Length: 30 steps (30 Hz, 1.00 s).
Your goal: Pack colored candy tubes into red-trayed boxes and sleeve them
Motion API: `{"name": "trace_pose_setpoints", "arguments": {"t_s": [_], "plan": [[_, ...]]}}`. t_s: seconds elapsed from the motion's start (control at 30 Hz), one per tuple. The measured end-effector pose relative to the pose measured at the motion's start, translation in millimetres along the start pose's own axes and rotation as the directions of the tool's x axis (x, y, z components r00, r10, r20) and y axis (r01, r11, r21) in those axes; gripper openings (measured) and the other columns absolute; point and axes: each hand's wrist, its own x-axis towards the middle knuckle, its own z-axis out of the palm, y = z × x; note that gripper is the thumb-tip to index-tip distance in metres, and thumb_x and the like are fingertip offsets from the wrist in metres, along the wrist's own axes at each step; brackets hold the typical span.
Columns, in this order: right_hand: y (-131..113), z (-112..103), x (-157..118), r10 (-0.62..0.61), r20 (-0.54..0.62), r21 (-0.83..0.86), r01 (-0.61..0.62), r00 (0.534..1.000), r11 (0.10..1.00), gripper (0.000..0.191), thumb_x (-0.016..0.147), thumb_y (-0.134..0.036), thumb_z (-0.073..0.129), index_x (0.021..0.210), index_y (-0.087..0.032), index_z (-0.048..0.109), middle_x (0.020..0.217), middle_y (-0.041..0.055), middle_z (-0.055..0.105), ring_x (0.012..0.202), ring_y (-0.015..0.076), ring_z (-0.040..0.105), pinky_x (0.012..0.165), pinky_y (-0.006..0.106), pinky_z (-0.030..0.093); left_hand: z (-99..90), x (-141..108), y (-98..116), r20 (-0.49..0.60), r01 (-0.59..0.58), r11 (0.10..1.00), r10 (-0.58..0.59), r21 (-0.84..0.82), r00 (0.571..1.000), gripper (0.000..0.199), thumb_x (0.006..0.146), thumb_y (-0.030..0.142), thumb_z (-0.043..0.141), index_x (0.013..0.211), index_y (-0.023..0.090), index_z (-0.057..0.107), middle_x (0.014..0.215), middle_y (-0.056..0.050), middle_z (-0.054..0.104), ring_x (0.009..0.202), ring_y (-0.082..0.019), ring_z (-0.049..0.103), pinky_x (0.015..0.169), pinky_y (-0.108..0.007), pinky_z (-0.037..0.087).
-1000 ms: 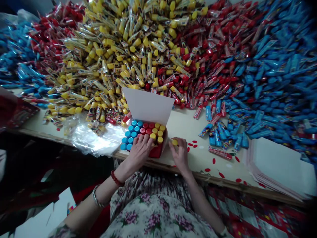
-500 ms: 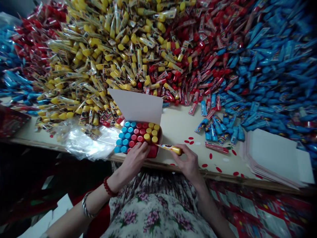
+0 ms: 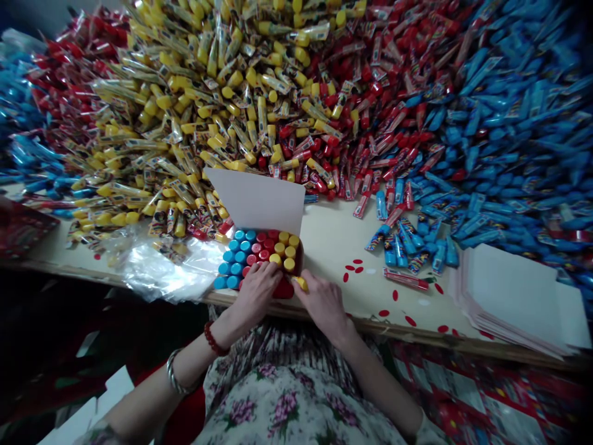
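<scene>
The left hand (image 3: 254, 295) lies across capped tubes (image 3: 259, 250) packed in blue, red and yellow rows in a red box (image 3: 285, 289), its grip unclear. A white card (image 3: 254, 201) stands behind them. The right hand (image 3: 324, 303) pinches a yellow-capped tube (image 3: 301, 283) beside the box, near the counter (image 3: 338, 247) front edge. Scattered red paper dots (image 3: 356, 269) lie rightward, toward white card stacks (image 3: 514, 296).

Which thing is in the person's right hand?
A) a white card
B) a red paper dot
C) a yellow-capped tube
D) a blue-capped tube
C: the right hand grips a tube with a yellow cap poking out of its grasp.
</scene>
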Motion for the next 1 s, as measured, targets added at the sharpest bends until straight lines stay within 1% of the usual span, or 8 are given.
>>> {"name": "trace_pose_setpoints", "arguments": {"t_s": [0.17,0.27,0.5,0.6,0.73,0.87,0.93,1.0], "plan": [[-24.9,-17.4,11.5,0.03,0.185,-0.125,-0.007,0.982,0.992,0.017,0.092,-0.025,0.048,0.105,-0.021,0.058,0.088,0.0067,0.071,0.08,0.0224,0.069,0.062,0.026,0.043,10.0,-4.6,0.8,-0.162,0.078,0.996,-0.084,-0.044,0.983,0.035,0.086,0.006,0.04,0.119,0.013,0.05,0.108,-0.011,0.059,0.097,-0.023,0.054,0.085,-0.037,0.042],[-33.7,-19.2,13.2,-0.013,0.224,-0.179,0.054,0.974,0.982,0.025,0.092,-0.016,0.044,0.115,-0.018,0.053,0.09,0.0099,0.071,0.081,0.0221,0.069,0.067,0.028,0.047,14.7,-13.1,-1.1,-0.287,0.092,0.988,-0.123,-0.122,0.95,0.03,0.087,0.008,0.041,0.115,0.015,0.052,0.117,-0.012,0.055,0.101,-0.023,0.052,0.086,-0.037,0.042],[-23.6,-31.3,29.1,-0.108,0.313,-0.174,0.169,0.944,0.97,0.021,0.091,-0.031,0.05,0.106,-0.018,0.059,0.087,0.0108,0.071,0.084,0.0246,0.069,0.069,0.029,0.05,13.4,-16.5,-10.5,-0.365,-0.096,0.956,-0.012,-0.277,0.931,0.019,0.092,0.012,0.04,0.092,0.017,0.058,0.096,-0.006,0.059,0.087,-0.018,0.051,0.079,-0.032,0.046],[-34.5,-28.3,32.6,-0.124,0.323,-0.204,0.197,0.938,0.959,0.02,0.093,-0.02,0.044,0.105,-0.016,0.059,0.085,0.0122,0.071,0.082,0.0228,0.069,0.068,0.028,0.05,15.7,-17.8,-10.8,-0.433,-0.117,0.958,-0.008,-0.26,0.901,0.02,0.091,0.01,0.041,0.091,0.015,0.06,0.095,-0.007,0.061,0.088,-0.019,0.052,0.079,-0.033,0.048],[-48.5,-9.9,24.5,-0.053,0.24,-0.221,0.108,0.969,0.969,0.028,0.092,-0.007,0.035,0.111,-0.014,0.054,0.09,0.0124,0.07,0.08,0.0206,0.07,0.065,0.026,0.05,24.9,-21.2,-11.0,-0.508,-0.132,0.96,-0.013,-0.248,0.861,0.025,0.089,0.008,0.041,0.103,0.014,0.061,0.103,-0.009,0.062,0.098,-0.02,0.055,0.086,-0.035,0.049],[-33.7,10.8,9.8,0.023,0.148,-0.071,-0.012,0.989,0.997,0.027,0.092,-0.028,0.049,0.118,-0.018,0.05,0.092,0.0082,0.07,0.077,0.0217,0.069,0.064,0.027,0.05,30.6,-22.7,-8.2,-0.571,-0.078,0.966,-0.079,-0.245,0.817,0.028,0.09,0.011,0.043,0.112,0.017,0.06,0.107,-0.009,0.063,0.101,-0.02,0.057,0.086,-0.035,0.049],[-23.4,19.1,3.8,0.019,0.02,0.017,-0.019,1.0,1.0,0.039,0.092,-0.04,0.049,0.125,-0.018,0.047,0.1,0.01,0.069,0.084,0.0237,0.068,0.07,0.032,0.052,27.4,-23.6,-9.8,-0.591,-0.021,0.969,-0.134,-0.248,0.795,0.033,0.091,0.017,0.046,0.122,0.02,0.055,0.117,-0.01,0.061,0.108,-0.021,0.056,0.09,-0.037,0.047],[-18.4,25.5,0.8,-0.037,-0.172,0.054,0.047,0.984,0.997,0.053,0.092,-0.047,0.044,0.135,-0.016,0.04,0.118,0.0156,0.061,0.102,0.0269,0.063,0.083,0.039,0.05,21.1,-24.8,-18.0,-0.593,0.044,0.964,-0.197,-0.262,0.78,0.043,0.092,0.024,0.047,0.135,0.023,0.043,0.133,-0.013,0.052,0.122,-0.023,0.048,0.1,-0.041,0.04]]}}
